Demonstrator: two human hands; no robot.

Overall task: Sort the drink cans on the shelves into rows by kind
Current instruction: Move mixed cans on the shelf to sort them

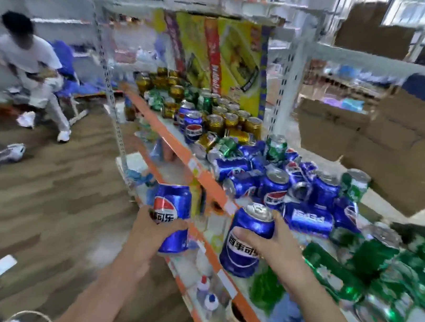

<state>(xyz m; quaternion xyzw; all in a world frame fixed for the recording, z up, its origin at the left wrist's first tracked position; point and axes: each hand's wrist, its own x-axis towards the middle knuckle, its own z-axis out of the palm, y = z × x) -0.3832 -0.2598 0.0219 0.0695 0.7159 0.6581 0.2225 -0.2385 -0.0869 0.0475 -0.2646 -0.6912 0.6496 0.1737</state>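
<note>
— Cans first: where are they, nearest to the camera?

— Two blue cola cans are held out in front of the shelving. The left hand [153, 227] has its fingers curled round one blue can [173, 218], which is held off the orange shelf edge [205, 176], over the wooden floor [42, 204]. The right hand [273, 241] grips a second blue can [248, 239] round its side, tilted, its silver top facing up, just at the shelf's front lip.

— And on the shelf itself?

— Just right of the right hand lie green cans [382, 274], mostly tipped over in a loose heap; blur hides their labels. Behind them is a pile of blue cans [280, 182], some upright, most on their sides, touching one another. Two blue cans [192, 124] stand upright at the front edge farther along. Beyond those, gold cans [235, 118] stand in tidy rows, with a few green ones mixed in near them.

— Anything farther off?

— Tall yellow packets [231, 61] stand at the far end of the shelf. Cardboard boxes [413, 141] are stacked to the right. At far left a person in white clothes [29, 70] is bent over near blue seating; the picture there is too smeared to tell more. Lower shelves hold small bottles [207, 291].
</note>
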